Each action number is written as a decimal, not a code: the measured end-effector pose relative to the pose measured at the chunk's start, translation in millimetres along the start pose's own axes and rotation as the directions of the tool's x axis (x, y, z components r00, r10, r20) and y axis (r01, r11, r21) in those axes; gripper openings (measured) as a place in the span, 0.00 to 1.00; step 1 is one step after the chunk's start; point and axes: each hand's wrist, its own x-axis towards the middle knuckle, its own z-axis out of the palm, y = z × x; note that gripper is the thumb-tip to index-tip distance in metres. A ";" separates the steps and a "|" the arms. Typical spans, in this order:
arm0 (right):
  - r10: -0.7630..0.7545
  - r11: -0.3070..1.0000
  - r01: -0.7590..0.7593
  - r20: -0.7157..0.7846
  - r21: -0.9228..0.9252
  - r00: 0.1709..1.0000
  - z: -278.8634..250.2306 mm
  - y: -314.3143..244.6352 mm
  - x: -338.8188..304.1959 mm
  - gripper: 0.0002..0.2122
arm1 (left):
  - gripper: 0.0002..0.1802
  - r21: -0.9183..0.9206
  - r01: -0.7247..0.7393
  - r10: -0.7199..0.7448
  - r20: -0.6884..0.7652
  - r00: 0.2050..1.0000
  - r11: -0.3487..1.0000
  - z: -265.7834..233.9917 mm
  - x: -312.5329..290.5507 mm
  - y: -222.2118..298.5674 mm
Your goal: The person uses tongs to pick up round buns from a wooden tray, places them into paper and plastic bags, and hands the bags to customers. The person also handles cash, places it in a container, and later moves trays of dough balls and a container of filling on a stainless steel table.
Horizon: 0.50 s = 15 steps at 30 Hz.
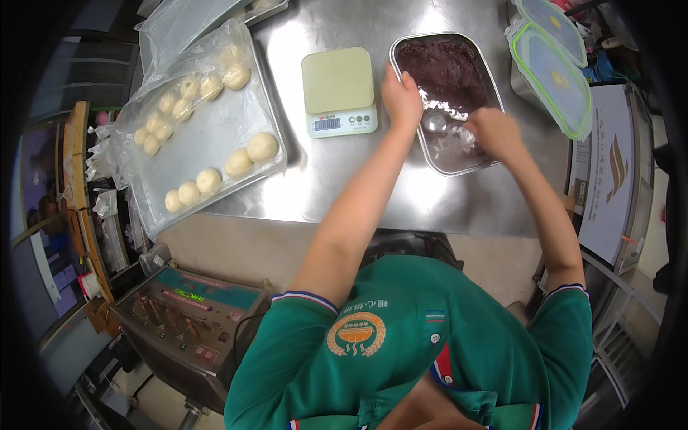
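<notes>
A rectangular metal container (443, 172) with rounded corners stands on the steel table, its far part filled with dark purple paste (448, 68). My left hand (403, 100) is closed on its left rim, thumb on top. Over the container's near half, my right hand (494, 134) is closed around a spoon, whose round metal bowl (435, 121) points left, beside the paste. Most of the spoon's handle is hidden in my fist. Left of the container sits a pale green kitchen scale (338, 80) with nothing on its plate.
At the left, a large metal tray (208, 132) holds several dough balls (261, 147), partly under clear plastic. Containers with green-rimmed lids (552, 79) stand at the right table edge. A machine with levers (179, 315) is on the floor at lower left.
</notes>
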 end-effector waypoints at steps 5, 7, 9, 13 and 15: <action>0.059 0.948 -0.074 -0.060 -0.311 0.996 -1.3 -1.2 -1.4 0.12 | 0.18 0.007 -0.031 0.031 -0.014 0.999 0.999 -0.4 0.4 0.5; -0.052 0.974 0.039 -0.055 -0.222 0.997 2.1 -1.2 0.5 0.10 | 0.18 0.021 -0.046 0.047 -0.031 0.998 0.999 -0.5 0.6 -0.6; -0.106 0.983 0.109 0.027 -0.151 0.994 6.3 -0.5 2.9 0.10 | 0.18 0.026 -0.038 0.038 -0.004 0.999 0.999 -0.3 0.5 -1.8; -0.118 0.952 0.076 -0.125 -0.297 0.985 8.6 4.2 7.8 0.10 | 0.19 0.040 -0.039 0.040 -0.003 0.999 0.998 0.0 0.2 -2.6; -0.136 0.897 0.102 -0.049 -0.429 0.990 5.8 7.8 7.8 0.08 | 0.20 0.050 0.016 -0.017 0.021 1.000 0.999 -0.2 0.6 -3.2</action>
